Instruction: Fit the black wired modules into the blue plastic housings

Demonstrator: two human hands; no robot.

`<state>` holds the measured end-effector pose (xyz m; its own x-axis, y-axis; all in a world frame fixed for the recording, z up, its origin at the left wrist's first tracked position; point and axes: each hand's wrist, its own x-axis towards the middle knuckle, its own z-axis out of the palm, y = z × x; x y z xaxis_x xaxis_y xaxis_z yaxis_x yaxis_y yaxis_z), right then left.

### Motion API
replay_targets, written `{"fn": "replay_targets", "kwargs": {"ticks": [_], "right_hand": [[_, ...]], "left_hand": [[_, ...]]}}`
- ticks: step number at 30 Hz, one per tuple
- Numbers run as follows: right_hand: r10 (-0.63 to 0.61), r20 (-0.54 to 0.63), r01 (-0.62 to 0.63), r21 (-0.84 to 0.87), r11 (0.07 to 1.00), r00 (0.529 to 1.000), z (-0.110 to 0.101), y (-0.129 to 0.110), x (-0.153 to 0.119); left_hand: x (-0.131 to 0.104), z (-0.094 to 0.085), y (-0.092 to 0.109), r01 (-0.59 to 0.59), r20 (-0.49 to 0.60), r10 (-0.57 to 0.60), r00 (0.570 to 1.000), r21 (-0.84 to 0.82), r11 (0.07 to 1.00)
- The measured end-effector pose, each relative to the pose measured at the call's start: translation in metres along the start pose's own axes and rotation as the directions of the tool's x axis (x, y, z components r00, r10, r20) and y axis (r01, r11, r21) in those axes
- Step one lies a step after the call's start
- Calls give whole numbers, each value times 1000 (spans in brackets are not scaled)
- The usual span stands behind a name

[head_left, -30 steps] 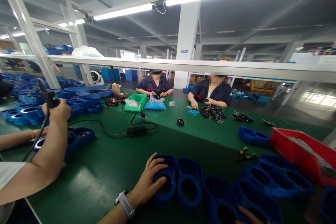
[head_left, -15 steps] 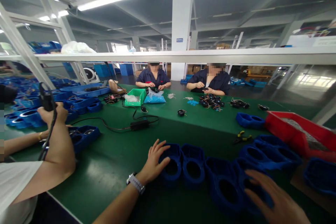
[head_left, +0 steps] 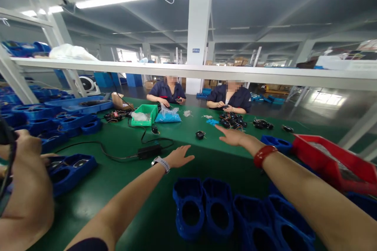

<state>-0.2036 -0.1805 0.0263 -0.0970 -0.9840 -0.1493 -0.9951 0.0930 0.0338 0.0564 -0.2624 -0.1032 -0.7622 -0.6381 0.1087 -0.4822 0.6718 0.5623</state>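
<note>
Both of my arms stretch forward over the green table [head_left: 123, 176]. My left hand [head_left: 177, 157], wearing a watch on its wrist, is open with fingers extended and holds nothing. It hovers beyond a row of blue plastic housings [head_left: 188, 213] with round openings. My right hand [head_left: 232, 136], with a red bracelet at the wrist, reaches farther out, fingers apart and nothing visible in it. Nearest to it are a small black fan-like part with wires [head_left: 200, 135], a pile of similar black wired parts [head_left: 232, 119] and some small blue pieces [head_left: 212, 122].
At right stands a red bin [head_left: 332, 164]. A green bin [head_left: 151, 114], a bag of blue pieces [head_left: 167, 115] and a black power adapter [head_left: 149, 151] with cable lie left of centre. Two co-workers sit opposite; another person's arm [head_left: 28, 188] is at left, beside a blue housing [head_left: 73, 172].
Both my hands have left the blue housings and moved forward, the right one reaching farthest, across the table. The view has shifted, and the co-worker's arm at left sits nearer the edge.
</note>
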Motion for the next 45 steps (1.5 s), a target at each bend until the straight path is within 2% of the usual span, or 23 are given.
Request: {"fn": "replay_targets", "kwargs": {"ticks": [4,7,9,12,15,17,20,25,36,40,42,45], "right_hand": [[20,31,-22,43,999,999,-2,0,72],[6,42,-9,74,997,999,6,5,107],[-19,56,15,82,997,998,23,13,115],[-62,132,50,93,994,989,57,29,110],[-59,204,38,109,993,977,86,45,103],[-37,205,14,115,993,978,95,55,107],[-5,170,-14,109,994,985,96,69,130],[64,106,-70,47,996,992,100,81,187],[184,-84,-189,-58,980,979,144,73,287],[190,-143,-202,-76,977,971,153,70,334],[196,-170,-210,-68,975,966,157,69,356],[223,-206,-238,-46,970,953,158,71,386]], "left_hand": [[40,2,-1,-20,52,20,998,-4,1000],[49,2,1,-59,38,61,997,-56,997],[44,8,-1,-71,21,74,997,-128,989],[29,27,-14,-32,15,38,999,-291,956],[17,48,-28,29,24,-19,1000,-469,883],[14,57,-35,49,8,-54,999,-561,827],[12,60,-38,59,-9,-86,996,-655,753],[3,54,-39,88,19,-109,994,-734,674],[-2,49,-35,208,114,-195,974,-787,580],[1,40,-39,190,132,-139,981,-770,608],[4,44,-48,176,156,-86,984,-762,623],[9,64,-65,192,204,-48,978,-778,598]]}}
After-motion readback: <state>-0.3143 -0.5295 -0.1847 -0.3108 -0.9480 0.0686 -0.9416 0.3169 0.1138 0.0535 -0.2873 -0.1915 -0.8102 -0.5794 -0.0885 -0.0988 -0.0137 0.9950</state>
